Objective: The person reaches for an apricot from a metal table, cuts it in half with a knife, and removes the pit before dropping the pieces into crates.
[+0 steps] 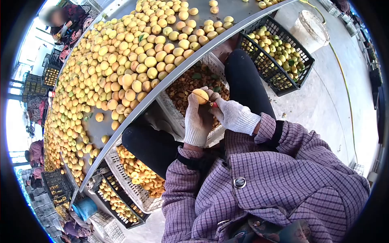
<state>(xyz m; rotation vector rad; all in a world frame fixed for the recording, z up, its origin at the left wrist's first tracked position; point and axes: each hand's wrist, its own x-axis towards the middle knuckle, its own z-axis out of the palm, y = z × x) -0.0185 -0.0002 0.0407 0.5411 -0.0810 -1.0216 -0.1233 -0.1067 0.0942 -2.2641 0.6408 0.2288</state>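
Both my hands wear white knitted gloves and meet in front of the metal table's edge. My left hand (pixel 197 121) is closed round a yellow-orange apricot (pixel 200 96), held up at its fingertips. My right hand (pixel 233 114) grips a small tool with a red handle (pixel 213 104) against the fruit's right side; its blade is mostly hidden. Below my hands, a white crate (pixel 165 106) holds brown pits and scraps with a few green leaves. Many whole apricots (pixel 121 60) cover the metal table (pixel 178 69).
A black crate (pixel 302 83) of small greenish fruit and a white bucket (pixel 310 32) stand at the upper right. At the lower left are a white crate (pixel 121 178) of halved apricots and a black crate (pixel 139 220). People (pixel 37 154) sit across the table.
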